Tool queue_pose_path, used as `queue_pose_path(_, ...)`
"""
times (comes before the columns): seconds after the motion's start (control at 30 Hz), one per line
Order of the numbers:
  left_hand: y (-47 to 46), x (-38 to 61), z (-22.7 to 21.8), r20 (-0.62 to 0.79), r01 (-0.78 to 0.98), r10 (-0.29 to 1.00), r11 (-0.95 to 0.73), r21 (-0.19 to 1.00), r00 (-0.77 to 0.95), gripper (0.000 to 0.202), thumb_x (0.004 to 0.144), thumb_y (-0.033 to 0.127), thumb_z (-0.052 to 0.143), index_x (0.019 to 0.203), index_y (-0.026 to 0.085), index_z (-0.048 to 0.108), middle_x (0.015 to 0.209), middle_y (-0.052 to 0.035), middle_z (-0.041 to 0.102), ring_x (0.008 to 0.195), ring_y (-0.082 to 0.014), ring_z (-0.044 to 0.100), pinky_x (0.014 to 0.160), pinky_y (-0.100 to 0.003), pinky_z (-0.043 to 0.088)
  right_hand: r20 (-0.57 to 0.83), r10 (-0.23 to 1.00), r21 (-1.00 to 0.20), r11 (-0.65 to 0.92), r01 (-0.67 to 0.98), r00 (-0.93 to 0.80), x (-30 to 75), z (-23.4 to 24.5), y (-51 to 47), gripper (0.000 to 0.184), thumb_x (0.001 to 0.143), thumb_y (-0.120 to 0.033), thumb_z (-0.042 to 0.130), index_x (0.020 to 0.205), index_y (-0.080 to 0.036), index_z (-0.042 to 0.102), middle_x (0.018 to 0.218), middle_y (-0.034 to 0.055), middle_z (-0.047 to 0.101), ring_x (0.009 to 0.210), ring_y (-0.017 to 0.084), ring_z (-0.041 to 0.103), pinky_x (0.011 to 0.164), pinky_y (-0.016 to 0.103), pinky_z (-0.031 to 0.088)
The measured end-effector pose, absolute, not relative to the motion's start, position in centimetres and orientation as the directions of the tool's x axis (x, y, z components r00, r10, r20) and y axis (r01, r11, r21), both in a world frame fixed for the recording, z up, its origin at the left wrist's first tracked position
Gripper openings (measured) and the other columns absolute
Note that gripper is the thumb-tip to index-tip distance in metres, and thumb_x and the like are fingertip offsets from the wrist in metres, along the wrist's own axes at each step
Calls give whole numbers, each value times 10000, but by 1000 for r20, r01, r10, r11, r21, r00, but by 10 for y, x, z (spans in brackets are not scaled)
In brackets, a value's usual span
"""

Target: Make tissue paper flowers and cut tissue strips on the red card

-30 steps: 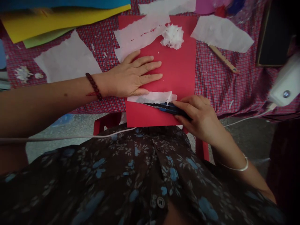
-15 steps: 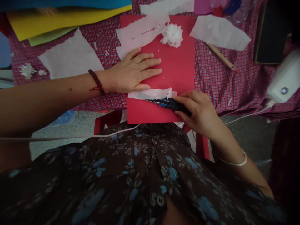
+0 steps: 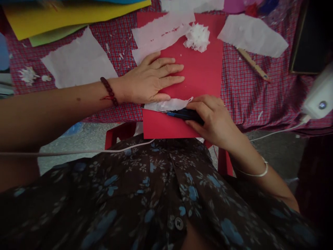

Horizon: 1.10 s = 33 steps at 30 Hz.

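My left hand [image 3: 153, 78] lies flat with fingers spread on a red sheet [image 3: 200, 74], its thumb over a narrow strip of white paper [image 3: 171, 104]. Wrapped round a dark blue utility knife [image 3: 187, 114] is my right hand [image 3: 210, 119]. The knife lies low along the strip's near edge, its blade pointing left towards the sheet's left edge. Near the sheet's far edge sit a torn white paper piece [image 3: 158, 34] and a crumpled white paper flower [image 3: 197, 37].
White paper pieces [image 3: 80, 60] lie left and right on the checked cloth [image 3: 234, 86]. A pencil [image 3: 253, 64], a white device with a cable [image 3: 319, 97] and a dark phone-like slab [image 3: 307, 41] are at right. Yellow sheets [image 3: 78, 17] lie at upper left.
My right hand has slid the knife left along the strip, so its tip now reaches about the sheet's left edge. My left hand stays pressed on the sheet. The view has shifted slightly.
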<state>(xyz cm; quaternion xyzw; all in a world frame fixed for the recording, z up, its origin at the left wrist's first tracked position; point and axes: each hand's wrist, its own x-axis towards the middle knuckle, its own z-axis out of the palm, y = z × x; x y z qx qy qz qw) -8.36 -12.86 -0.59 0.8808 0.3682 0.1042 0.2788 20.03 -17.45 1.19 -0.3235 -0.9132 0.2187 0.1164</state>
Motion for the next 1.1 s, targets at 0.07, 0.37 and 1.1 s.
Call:
queue_pose_path(0.07,-129,-83,-5,-13,577,718,-549,605,696,621,923,295,755,1510,238,561,1674,-50,422,1593,-330,255,1319,-587,6,81,631,-476,705,526,-772,198,12,-173,325,984,-270,601,1294,-180,640,1267,154,690,1154,347,651,930,508,507)
queue_pose_path(0.37,-131,-82,-4,-15,598,686,-623,504,727,629,961,346,696,1549,206,520,1696,-98,382,1598,-373,249,1307,-603,28,94,594,-479,730,487,-799,214,14,-181,302,983,-223,603,1284,-212,636,1214,145,694,1108,338,671,915,505,531)
queue_pose_path(1.1,-193,-47,37,-159,877,905,-319,358,394,421,932,306,570,1329,174,615,1379,-188,628,1275,-380,574,1074,-510,468,229,908,-415,416,809,-350,309,-1,-187,302,913,-268,670,1202,-184,693,1105,149,714,1025,338,686,890,558,573)
